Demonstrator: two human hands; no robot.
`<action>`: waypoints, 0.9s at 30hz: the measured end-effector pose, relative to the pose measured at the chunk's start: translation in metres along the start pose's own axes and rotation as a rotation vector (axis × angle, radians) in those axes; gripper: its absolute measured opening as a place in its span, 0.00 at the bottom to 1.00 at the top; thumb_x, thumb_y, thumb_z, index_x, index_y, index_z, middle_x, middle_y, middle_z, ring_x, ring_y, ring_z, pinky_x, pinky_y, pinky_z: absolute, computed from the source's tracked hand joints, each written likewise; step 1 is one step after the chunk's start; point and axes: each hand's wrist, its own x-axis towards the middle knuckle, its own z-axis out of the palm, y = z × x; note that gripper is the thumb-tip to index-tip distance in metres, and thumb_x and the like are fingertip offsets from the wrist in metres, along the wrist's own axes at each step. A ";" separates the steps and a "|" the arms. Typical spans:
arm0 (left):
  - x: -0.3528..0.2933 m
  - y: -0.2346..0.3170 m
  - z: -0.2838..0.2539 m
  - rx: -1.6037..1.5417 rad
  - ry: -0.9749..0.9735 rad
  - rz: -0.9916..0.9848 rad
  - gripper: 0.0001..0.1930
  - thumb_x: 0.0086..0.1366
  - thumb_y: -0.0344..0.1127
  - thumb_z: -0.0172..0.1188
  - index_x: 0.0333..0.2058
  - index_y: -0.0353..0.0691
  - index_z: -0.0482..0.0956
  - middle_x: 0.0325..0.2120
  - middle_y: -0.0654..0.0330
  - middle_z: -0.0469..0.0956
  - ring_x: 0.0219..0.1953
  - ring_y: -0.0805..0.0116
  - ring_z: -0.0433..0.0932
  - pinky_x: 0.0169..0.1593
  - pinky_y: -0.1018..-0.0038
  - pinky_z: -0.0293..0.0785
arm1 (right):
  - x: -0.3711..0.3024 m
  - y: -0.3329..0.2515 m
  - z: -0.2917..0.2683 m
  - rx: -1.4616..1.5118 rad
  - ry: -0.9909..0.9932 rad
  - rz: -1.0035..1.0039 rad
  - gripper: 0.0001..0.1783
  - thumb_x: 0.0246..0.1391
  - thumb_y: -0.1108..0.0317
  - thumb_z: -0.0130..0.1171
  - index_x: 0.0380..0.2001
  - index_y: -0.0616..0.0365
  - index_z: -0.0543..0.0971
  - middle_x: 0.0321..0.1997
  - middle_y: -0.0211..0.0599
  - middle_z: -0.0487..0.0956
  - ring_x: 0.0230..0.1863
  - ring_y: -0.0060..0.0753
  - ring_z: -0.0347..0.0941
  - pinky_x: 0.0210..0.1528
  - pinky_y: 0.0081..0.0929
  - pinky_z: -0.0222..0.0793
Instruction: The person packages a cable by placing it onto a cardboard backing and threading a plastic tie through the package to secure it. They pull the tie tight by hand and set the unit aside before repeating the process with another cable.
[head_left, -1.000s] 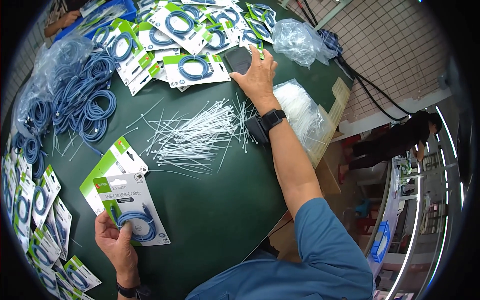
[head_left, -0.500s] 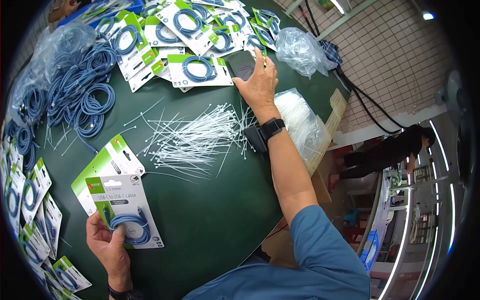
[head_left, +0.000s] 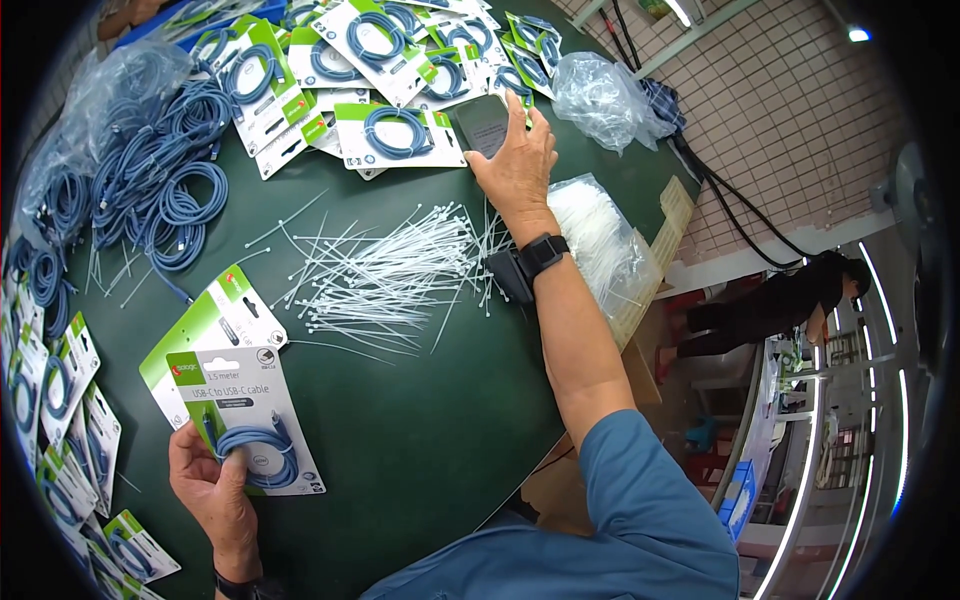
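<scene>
My left hand (head_left: 212,495) is closed on a carded blue cable pack (head_left: 240,375). Its thumb presses on the coiled cable, and the pack faces up at the near left. Behind this pack lies another green and white card (head_left: 205,325), partly covered by it. Across the table, my right hand (head_left: 512,165) grips a dark grey, phone-like device (head_left: 483,122), its thumb at the near left corner and its fingers along the right side. Left of that device, touching or nearly so, is another carded cable pack (head_left: 440,150). Loose white cable ties (head_left: 385,275) are heaped between my hands.
Bundled blue cables (head_left: 160,150) and clear plastic film (head_left: 130,75) occupy the far left. Carded packs (head_left: 365,45) pile up at the back, with more along the left edge. A bag of ties (head_left: 595,235) lies right of my wrist. Another person (head_left: 770,310) stands beyond the table.
My left hand and its cable pack have shifted very slightly left. The right hand stays at the dark device, almost unmoved.
</scene>
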 end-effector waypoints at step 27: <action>0.001 0.000 -0.002 -0.040 -0.023 0.003 0.23 0.59 0.21 0.66 0.54 0.32 0.74 0.40 0.61 0.81 0.42 0.76 0.81 0.50 0.79 0.77 | 0.006 0.012 0.005 0.106 -0.049 0.076 0.59 0.40 0.56 0.80 0.74 0.49 0.60 0.65 0.59 0.69 0.67 0.62 0.65 0.67 0.57 0.65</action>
